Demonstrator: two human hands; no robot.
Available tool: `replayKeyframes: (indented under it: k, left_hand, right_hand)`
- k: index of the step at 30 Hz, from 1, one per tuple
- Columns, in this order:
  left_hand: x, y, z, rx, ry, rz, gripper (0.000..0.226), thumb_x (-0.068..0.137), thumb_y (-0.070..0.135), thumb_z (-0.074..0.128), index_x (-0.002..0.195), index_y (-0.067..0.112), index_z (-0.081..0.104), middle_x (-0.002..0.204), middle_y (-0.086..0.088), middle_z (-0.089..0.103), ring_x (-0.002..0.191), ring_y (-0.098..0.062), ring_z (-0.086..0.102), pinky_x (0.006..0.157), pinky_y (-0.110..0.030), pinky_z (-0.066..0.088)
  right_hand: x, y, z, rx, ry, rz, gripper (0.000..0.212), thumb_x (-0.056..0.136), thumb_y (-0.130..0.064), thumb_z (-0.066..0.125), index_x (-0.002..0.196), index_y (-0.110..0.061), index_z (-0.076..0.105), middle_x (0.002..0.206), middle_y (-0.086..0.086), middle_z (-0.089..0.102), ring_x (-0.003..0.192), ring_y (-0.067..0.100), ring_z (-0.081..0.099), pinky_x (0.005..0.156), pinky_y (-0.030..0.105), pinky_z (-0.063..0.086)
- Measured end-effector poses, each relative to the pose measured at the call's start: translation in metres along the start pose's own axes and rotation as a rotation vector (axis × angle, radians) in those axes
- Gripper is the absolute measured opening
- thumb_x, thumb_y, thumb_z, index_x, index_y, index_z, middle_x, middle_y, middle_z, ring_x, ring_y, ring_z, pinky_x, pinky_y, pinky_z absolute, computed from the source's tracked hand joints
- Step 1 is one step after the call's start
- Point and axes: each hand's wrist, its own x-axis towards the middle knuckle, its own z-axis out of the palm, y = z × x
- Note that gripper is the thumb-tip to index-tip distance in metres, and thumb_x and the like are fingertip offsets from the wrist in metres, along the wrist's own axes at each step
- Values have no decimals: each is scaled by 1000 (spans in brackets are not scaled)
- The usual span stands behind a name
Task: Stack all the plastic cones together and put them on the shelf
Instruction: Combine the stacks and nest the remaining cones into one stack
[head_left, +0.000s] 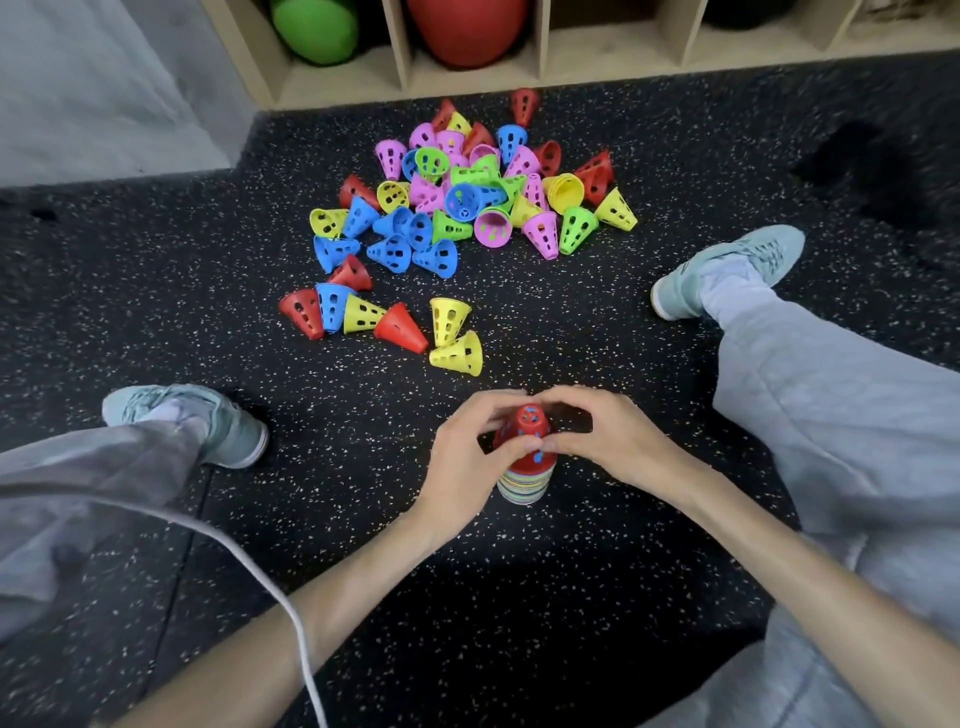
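Across the black speckled floor (156, 291), below the wooden shelf (550, 67) holding a green ball (314, 28) and a red ball (467, 31), lies a loose pile of cones (462, 192) in pink, blue, green, yellow and red, with a few strays nearer. Between the person's pale shoes stands the stack of cones (522, 483), upright, its top cone (527, 431) red. Left hand (467, 452) and right hand (602, 431) curl round that top cone, fingers (498, 400) and thumbs pinching it from both sides.
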Motion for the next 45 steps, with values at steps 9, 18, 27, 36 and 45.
replayKeyframes:
  k: [9, 18, 27, 36, 45]
  left_hand:
    - [4, 14, -30, 524, -177, 26, 66, 100, 63, 32, 155, 25, 35, 163, 8, 33, 149, -6, 30, 123, -37, 31]
    - [30, 111, -106, 1352, -247, 298, 83, 98, 68, 10, 156, 14, 32, 164, -10, 32, 152, -29, 28, 122, -46, 28]
    - [60, 110, -140, 1503, -186, 301, 70, 106, 63, 21, 159, 17, 25, 164, -13, 32, 147, -35, 36, 117, -49, 34]
    - [102, 9, -128, 1412, -260, 31, 68, 106, 60, 25, 157, 15, 27, 161, -13, 35, 144, -33, 40, 115, -49, 38]
    - [117, -99, -133, 1137, -167, -250, 67, 106, 58, 31, 158, 17, 20, 169, -9, 17, 150, -29, 30, 121, -49, 31]
  right_hand:
    - [0, -31, -16, -189, 122, -97, 40, 84, -50, 70, 122, -49, 60, 125, -25, 62, 122, 3, 53, 107, 44, 45]
    - [-21, -117, -52, -733, 137, -110, 69, 93, -36, 69, 153, -27, 35, 152, 4, 45, 138, 27, 42, 113, 46, 38]
    - [35, -179, -56, -1225, 129, -267, 64, 100, -46, 52, 155, -23, 29, 160, 5, 35, 146, 31, 33, 117, 49, 30]
    - [115, -108, -15, -1110, 8, -211, 61, 101, -43, 50, 155, -24, 28, 161, 5, 30, 143, 29, 35, 115, 49, 35]
    - [188, -45, -3, -967, -139, -19, 60, 103, -41, 49, 156, -23, 27, 162, 5, 28, 146, 28, 32, 120, 50, 31]
